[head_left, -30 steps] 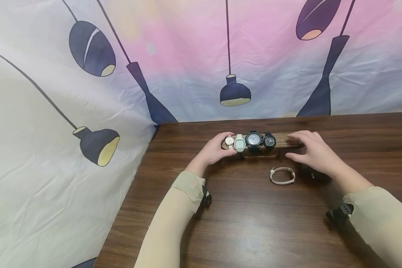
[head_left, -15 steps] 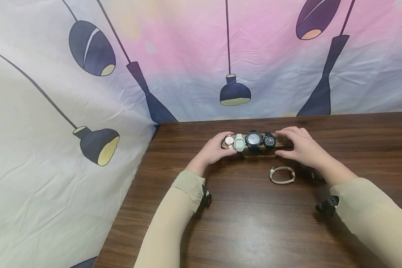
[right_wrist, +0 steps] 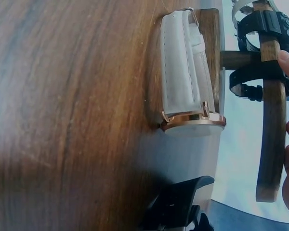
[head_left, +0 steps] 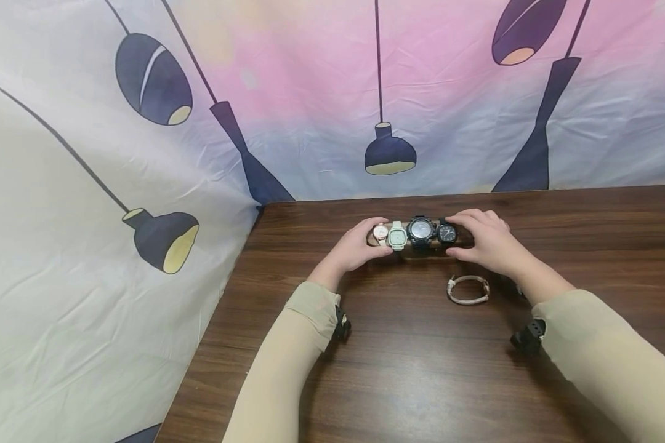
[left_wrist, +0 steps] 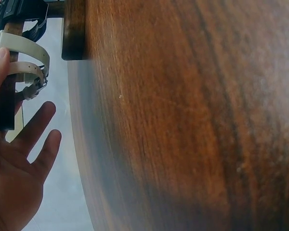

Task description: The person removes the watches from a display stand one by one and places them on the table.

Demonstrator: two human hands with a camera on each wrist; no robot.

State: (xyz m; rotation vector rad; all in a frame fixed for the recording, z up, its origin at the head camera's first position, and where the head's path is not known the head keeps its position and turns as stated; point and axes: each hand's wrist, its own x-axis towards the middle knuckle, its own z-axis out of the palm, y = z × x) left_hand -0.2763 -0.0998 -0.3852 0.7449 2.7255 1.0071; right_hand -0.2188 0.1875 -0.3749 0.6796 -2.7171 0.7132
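Note:
A wooden watch stand (right_wrist: 270,159) bears several watches in a row. My left hand (head_left: 354,247) grips its left end, thumb in front and forefinger behind, around a small white watch (head_left: 380,232) with a pinkish dial. Beside that come a mint-green square watch (head_left: 397,236) and a bulky black watch (head_left: 421,229). With thumb and forefinger my right hand (head_left: 490,243) pinches the black square watch (head_left: 447,233) at the right of the row. In the right wrist view, its black strap (right_wrist: 255,72) loops around the bar, just right of the stand's post (right_wrist: 236,59).
On the brown table (head_left: 410,369), a white-strapped watch (head_left: 468,290) with a rose-gold case lies in front of the stand. Another black watch (right_wrist: 173,204) lies close by, mostly hidden under my right wrist in the head view. A patterned cloth (head_left: 310,92) hangs behind.
My right hand has moved left along the bar, from its bare right end to the black square watch, and its fingers have closed in. The left hand has stayed in place.

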